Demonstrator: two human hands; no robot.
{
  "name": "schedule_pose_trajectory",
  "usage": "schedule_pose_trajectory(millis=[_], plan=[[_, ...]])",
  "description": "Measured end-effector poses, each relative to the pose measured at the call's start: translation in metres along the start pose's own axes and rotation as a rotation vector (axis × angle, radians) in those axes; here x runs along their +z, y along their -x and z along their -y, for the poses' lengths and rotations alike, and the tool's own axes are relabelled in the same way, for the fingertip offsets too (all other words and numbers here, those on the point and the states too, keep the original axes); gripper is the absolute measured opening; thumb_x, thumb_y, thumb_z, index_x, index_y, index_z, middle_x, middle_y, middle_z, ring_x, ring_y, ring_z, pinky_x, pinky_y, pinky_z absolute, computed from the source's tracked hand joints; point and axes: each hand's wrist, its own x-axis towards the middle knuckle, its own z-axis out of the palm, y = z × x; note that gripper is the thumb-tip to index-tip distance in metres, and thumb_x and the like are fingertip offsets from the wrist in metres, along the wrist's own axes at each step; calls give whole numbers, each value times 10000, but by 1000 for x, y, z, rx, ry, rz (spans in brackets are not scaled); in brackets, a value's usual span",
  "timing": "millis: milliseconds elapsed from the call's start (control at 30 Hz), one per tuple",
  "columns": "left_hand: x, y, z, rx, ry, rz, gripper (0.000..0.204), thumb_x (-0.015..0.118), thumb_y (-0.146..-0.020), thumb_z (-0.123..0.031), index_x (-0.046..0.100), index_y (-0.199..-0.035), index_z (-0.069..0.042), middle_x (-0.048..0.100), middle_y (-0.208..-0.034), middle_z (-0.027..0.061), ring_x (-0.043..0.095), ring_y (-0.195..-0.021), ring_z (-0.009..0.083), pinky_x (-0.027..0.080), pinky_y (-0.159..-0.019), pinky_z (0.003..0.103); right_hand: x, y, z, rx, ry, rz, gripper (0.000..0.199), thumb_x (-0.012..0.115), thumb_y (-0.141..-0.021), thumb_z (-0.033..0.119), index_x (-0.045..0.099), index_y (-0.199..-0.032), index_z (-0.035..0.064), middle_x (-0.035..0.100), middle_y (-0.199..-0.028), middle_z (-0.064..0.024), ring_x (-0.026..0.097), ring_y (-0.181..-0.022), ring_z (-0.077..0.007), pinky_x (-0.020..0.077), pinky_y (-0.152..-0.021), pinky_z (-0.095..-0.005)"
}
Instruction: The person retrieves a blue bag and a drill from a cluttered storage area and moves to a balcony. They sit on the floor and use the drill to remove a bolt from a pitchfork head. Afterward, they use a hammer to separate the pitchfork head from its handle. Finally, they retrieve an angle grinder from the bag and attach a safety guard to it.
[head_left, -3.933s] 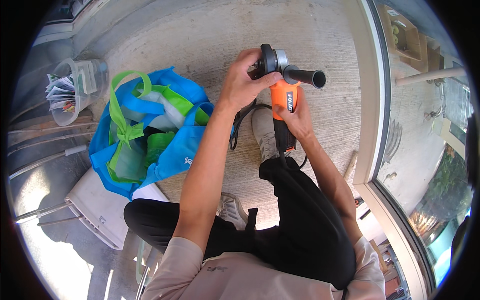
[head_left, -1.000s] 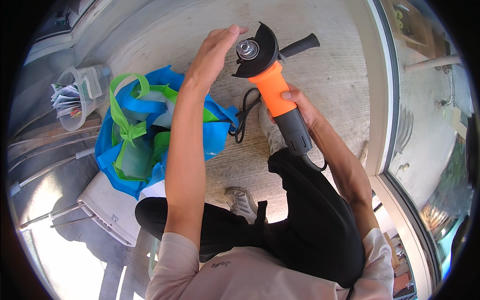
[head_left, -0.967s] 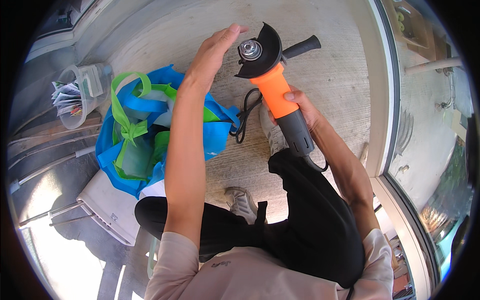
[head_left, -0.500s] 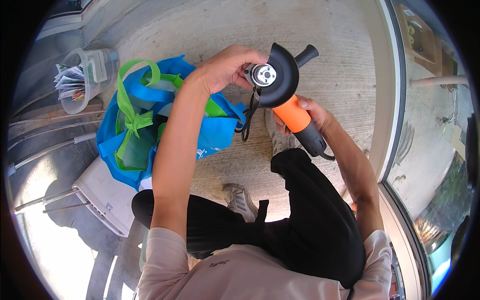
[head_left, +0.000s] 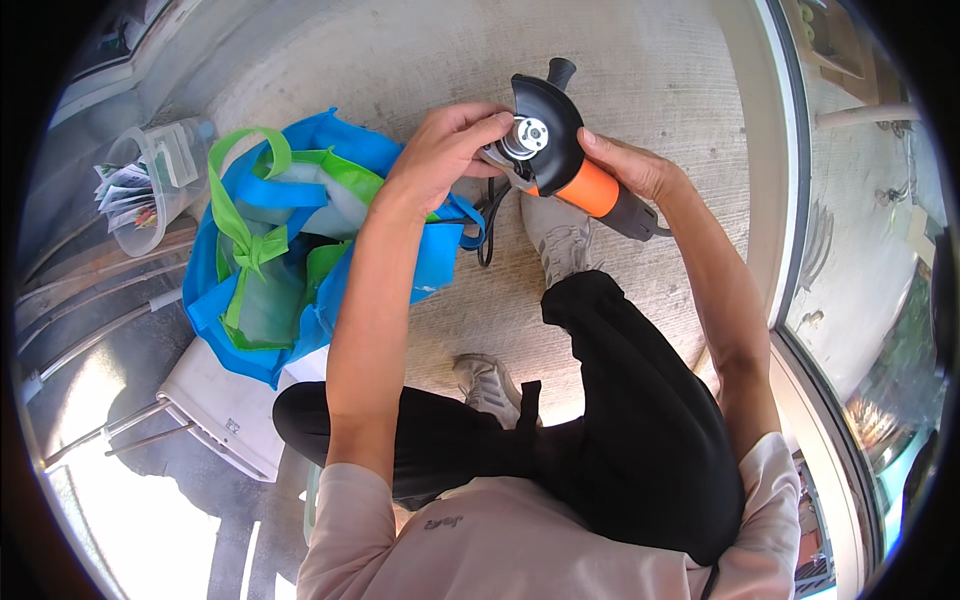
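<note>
An angle grinder with an orange body (head_left: 588, 188) is held up in front of me, over the concrete floor. Its black half-round guard (head_left: 562, 140) and silver spindle flange (head_left: 527, 136) face me, and no disc shows on it. My left hand (head_left: 450, 145) grips the gear head from the left, thumb beside the flange. On the other side my right hand (head_left: 635, 168) holds the tool where guard and body meet, its fingers partly hidden behind. A black side handle (head_left: 562, 72) sticks out at the far side. The black cord (head_left: 488, 222) hangs below the head.
A blue and green shopping bag (head_left: 265, 300) stands on the left, by a white box (head_left: 225, 410). Farther left is a clear plastic tub (head_left: 170, 170) with papers. A glass door frame (head_left: 765, 180) runs along the right. My shoes (head_left: 555, 240) are beneath the grinder.
The grinder has turned, its side handle now pointing more away from me and its rear end lifting. My right hand has shifted up from the body to the guard edge.
</note>
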Motion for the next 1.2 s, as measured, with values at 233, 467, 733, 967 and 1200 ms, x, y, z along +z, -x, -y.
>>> schedule_pose_trajectory(millis=[233,467,733,967,1200], plan=[[14,-10,7,-45,137,-170,405,629,-912,-289,634,-1149,40,685,-997,135,694,-863,223,615,-707,388,-7,-6,19,143,73,-96,1014,476,-667,897,678,-1099,2,695,-963,-194,697,-815,-220,567,-632,-302],[21,-8,-1,-16,183,-222,405,626,-898,-299,647,-1155,13,692,-963,151,707,-828,236,622,-688,406,-14,-7,39,121,67,-30,1030,484,-681,885,663,-1159,-9,693,-1004,-187,688,-790,-203,564,-658,-329],[19,-3,-3,-27,171,-240,390,620,-901,-308,652,-1131,6,692,-972,147,704,-846,238,621,-702,411,-14,-12,45,172,29,59,919,496,-728,840,684,-1085,15,704,-926,-136,674,-719,-170,571,-627,-306],[13,-2,1,-38,246,-123,436,570,-915,-359,614,-1146,8,673,-1026,142,687,-919,242,611,-752,437,-7,1,51,67,45,-82,847,547,-755,784,680,-1096,20,708,-948,-136,689,-762,-183,579,-681,-289],[10,11,-8,-93,209,-9,773,518,-859,-699,577,-1131,23,655,-988,187,693,-876,260,578,-792,482,-20,0,60,5,349,104,897,574,-692,809,686,-1084,9,703,-983,-178,702,-839,-254,580,-688,-301]])
